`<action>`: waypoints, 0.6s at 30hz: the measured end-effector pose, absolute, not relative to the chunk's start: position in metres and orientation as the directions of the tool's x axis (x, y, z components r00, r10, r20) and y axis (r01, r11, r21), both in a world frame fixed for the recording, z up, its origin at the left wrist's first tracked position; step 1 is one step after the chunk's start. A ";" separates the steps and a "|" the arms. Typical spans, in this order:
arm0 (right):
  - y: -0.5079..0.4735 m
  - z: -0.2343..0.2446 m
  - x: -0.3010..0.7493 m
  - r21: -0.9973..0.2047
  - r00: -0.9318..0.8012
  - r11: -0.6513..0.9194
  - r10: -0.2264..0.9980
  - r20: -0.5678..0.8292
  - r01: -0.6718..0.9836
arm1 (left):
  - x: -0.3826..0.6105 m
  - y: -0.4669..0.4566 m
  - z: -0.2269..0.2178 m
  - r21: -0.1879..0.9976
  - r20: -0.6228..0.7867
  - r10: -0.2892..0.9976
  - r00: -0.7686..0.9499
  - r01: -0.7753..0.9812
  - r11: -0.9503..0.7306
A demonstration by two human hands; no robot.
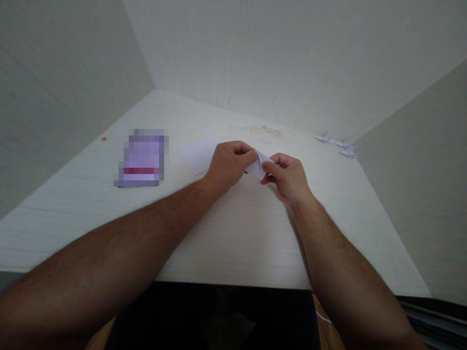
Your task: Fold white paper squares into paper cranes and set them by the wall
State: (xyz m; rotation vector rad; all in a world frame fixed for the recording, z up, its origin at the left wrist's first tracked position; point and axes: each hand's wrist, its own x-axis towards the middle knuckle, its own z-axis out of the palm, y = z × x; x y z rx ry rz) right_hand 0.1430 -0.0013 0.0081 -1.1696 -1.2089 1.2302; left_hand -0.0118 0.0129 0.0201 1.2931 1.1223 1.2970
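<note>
Between both hands, above the middle of the table, is a small folded piece of white paper. My left hand pinches its upper left side between thumb and fingers. On the right side, my right hand grips the same paper, thumb on top and fingers beneath. A crease runs down the paper near my right thumb. Just left of my left hand lie flat white paper sheets, partly hidden behind that hand.
A blurred purple rectangular item lies on the table at left. Several small folded paper figures sit at the back right by the wall. A brownish stain marks the back of the tabletop. Walls enclose the left, back and right.
</note>
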 end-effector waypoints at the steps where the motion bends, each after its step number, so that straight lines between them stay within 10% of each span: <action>1: -0.001 0.008 0.143 -0.999 -0.019 0.008 1.000 0.009 -0.031 | -0.012 0.013 0.020 0.993 0.118 0.993 0.017 -0.013 -0.118; 18: -0.001 0.007 0.142 -0.999 0.012 0.033 0.999 0.033 0.029 | -0.016 0.018 0.016 0.993 0.089 0.994 0.062 0.072 -0.093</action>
